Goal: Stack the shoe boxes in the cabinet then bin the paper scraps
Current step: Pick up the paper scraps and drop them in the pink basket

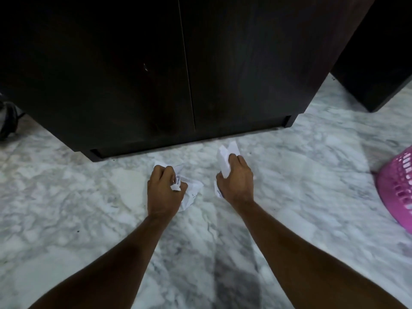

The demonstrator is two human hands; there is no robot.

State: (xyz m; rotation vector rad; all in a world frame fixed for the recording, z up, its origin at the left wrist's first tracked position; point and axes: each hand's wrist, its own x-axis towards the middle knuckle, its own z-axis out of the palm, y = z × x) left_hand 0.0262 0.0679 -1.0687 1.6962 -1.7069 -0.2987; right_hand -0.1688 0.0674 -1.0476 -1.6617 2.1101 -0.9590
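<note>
My left hand (164, 190) grips a crumpled white paper scrap (191, 190) low over the marble floor, its fingers curled round the wad. My right hand (236, 178) holds another white paper scrap (225, 157), which sticks out past the fingertips toward the cabinet. The dark wooden cabinet (156, 63) stands right behind both hands with its two doors closed. No shoe boxes show. A pink plastic basket (399, 192) with a slotted wall sits at the right edge of the view.
The white-grey marble floor (89, 208) spreads all around the hands. A second dark furniture piece (374, 70) stands at the back right. A dark object (7, 121) lies at the far left edge beside the cabinet.
</note>
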